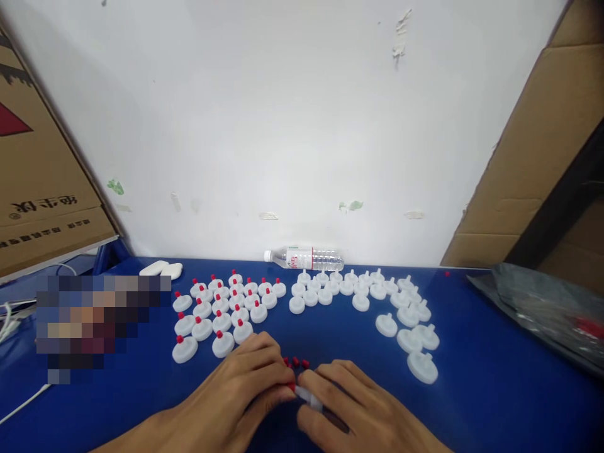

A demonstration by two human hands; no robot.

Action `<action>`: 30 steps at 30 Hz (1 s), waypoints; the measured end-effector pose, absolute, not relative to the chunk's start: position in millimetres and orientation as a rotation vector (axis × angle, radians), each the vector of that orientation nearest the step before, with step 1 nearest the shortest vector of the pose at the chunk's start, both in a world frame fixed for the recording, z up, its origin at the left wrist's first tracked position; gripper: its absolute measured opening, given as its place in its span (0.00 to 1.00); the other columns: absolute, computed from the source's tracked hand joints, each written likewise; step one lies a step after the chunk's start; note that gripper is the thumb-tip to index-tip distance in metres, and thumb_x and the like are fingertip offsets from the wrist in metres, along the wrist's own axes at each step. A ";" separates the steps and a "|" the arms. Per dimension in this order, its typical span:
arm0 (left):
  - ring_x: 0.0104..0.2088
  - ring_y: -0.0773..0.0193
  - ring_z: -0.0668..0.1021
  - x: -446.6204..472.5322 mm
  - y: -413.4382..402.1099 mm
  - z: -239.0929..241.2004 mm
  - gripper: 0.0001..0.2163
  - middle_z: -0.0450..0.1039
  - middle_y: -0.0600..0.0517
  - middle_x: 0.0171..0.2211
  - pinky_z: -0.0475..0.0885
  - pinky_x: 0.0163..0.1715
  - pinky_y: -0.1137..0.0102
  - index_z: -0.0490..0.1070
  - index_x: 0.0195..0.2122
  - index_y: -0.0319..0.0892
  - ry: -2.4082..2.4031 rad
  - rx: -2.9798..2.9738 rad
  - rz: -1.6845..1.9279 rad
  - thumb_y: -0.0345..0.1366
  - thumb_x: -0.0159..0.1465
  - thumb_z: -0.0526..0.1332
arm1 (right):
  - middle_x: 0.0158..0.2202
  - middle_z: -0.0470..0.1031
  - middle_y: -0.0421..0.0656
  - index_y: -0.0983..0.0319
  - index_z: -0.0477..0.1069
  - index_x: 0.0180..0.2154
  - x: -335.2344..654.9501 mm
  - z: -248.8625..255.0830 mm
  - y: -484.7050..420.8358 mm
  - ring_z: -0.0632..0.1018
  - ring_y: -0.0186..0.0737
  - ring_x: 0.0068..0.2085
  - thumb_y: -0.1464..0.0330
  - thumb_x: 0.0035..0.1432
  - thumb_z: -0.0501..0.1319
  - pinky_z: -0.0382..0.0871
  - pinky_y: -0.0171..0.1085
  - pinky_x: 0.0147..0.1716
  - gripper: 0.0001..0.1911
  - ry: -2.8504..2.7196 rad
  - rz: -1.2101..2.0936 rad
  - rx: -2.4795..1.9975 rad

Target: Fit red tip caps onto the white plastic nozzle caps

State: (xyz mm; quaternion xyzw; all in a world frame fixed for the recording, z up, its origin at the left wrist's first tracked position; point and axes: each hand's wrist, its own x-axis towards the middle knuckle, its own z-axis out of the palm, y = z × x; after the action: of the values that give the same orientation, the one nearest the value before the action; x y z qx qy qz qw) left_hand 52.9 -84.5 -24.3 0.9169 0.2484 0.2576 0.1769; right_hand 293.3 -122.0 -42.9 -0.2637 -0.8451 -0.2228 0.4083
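My left hand [250,380] pinches a small red cap [292,387] between thumb and fingers, low in the middle of the head view. My right hand [352,402] grips a translucent white lid with a narrow spout [309,398], mostly hidden by its fingers. The cap is at the spout's tip; how far it sits on cannot be told. Just beyond the fingers lie a few loose red caps [296,362]. On the left stand several white lids with red caps on their spouts [223,345]. Several lids with bare spouts [423,367] are spread to the right.
A clear plastic bottle [325,258] lies against the white wall. White oval objects [170,271] rest at back left, near a blurred-out patch. A grey plastic bag [533,308] is on the right of the blue table [491,402]. Cardboard [47,157] stands at both sides.
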 end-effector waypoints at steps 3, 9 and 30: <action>0.39 0.59 0.79 55.6 -88.6 -20.3 0.18 0.81 0.51 0.37 0.76 0.39 0.67 0.74 0.40 0.47 0.688 2.647 0.824 0.42 0.83 0.48 | 0.41 0.87 0.40 0.57 0.77 0.36 293.1 -44.8 -123.4 0.84 0.36 0.40 0.77 0.75 0.55 0.78 0.33 0.49 0.17 -2.141 -0.555 -0.645; 0.37 0.58 0.79 60.5 -91.6 -18.1 0.18 0.80 0.49 0.35 0.78 0.38 0.66 0.76 0.44 0.46 0.677 2.644 0.849 0.39 0.83 0.47 | 0.42 0.87 0.41 0.56 0.77 0.41 292.6 -45.4 -125.4 0.86 0.37 0.41 0.80 0.69 0.57 0.80 0.34 0.47 0.15 -2.164 -0.525 -0.662; 0.40 0.50 0.76 -31.5 28.7 6.1 0.10 0.83 0.45 0.36 0.73 0.40 0.57 0.82 0.47 0.39 1.229 3.180 1.212 0.32 0.77 0.60 | 0.63 0.77 0.55 0.59 0.68 0.64 315.9 -31.9 -113.7 0.82 0.50 0.59 0.66 0.77 0.55 0.83 0.51 0.54 0.18 -2.152 -0.399 -0.998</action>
State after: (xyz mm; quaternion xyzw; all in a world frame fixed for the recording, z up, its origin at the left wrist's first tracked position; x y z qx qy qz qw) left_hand -31.5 28.7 6.1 0.8540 0.3301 0.3256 -0.2360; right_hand 315.9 -113.7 -31.9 -0.3871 -0.8347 -0.1548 0.3599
